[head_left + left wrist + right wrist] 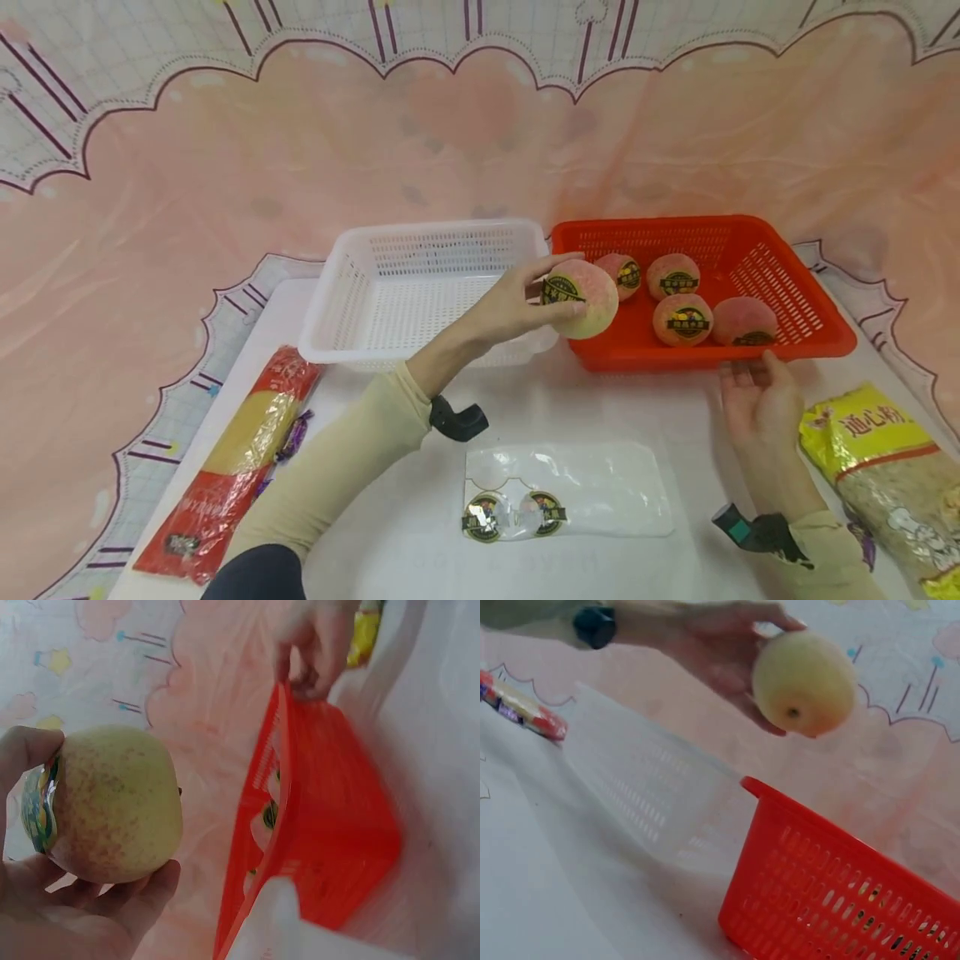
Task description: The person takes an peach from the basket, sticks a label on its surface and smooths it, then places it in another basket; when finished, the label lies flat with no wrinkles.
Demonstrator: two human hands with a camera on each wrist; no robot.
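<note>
My left hand (517, 304) holds a pinkish-yellow apple (588, 300) with a black-and-gold label between thumb and fingers. It is raised between the two baskets, over the left end of the red basket (622, 358). In the left wrist view the apple (120, 802) shows its speckled yellow side, and in the right wrist view the apple (804, 682) shows a dark dimple underneath. Several labelled apples, one of them the front apple (681, 320), lie inside the red basket. My right hand (761, 400) grips that basket's front rim, thumb on top.
A white basket (360, 358) stands left of the red one. Flat on the table in front lies a clear plastic bag (607, 492) with two labels. A red-and-yellow noodle packet (240, 450) is at the left, a yellow-topped pasta bag (885, 467) at the right. Purple-wrapped candy (294, 435) lies by the packet.
</note>
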